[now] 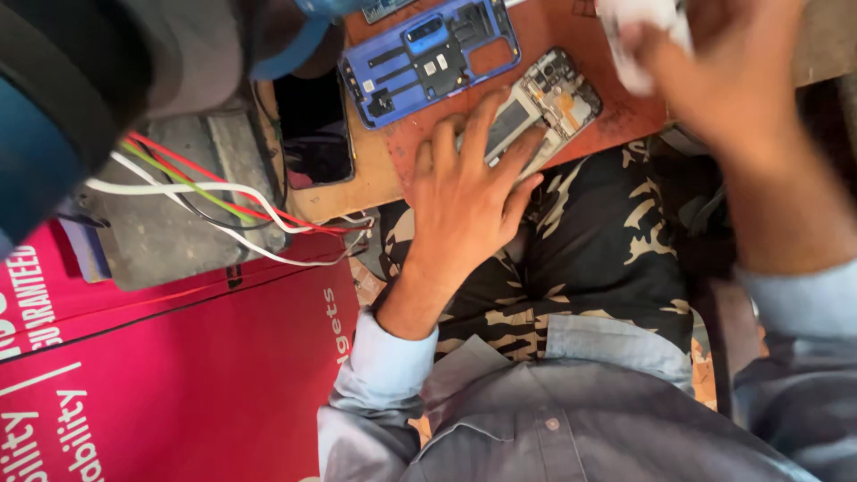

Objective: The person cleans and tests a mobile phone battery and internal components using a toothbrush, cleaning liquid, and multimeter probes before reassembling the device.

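Note:
My left hand (464, 192) lies flat with fingers spread on an opened phone (549, 103), its circuit board and battery bay exposed, pressing it to the reddish-brown work board (625, 112). Raised over the board's far right corner, my right hand (714, 80) is blurred and closed around a crumpled white cloth or tissue (638, 27). A blue inner phone frame (428, 58) sits just left of the opened phone. A dark phone screen (312, 125) lies at the board's left edge.
Red, green, white and black wires (223, 201) trail across a grey surface left of the board. A red printed banner (178, 357) fills the lower left. My camouflage-patterned trousers (589, 259) and grey shirt are below the board.

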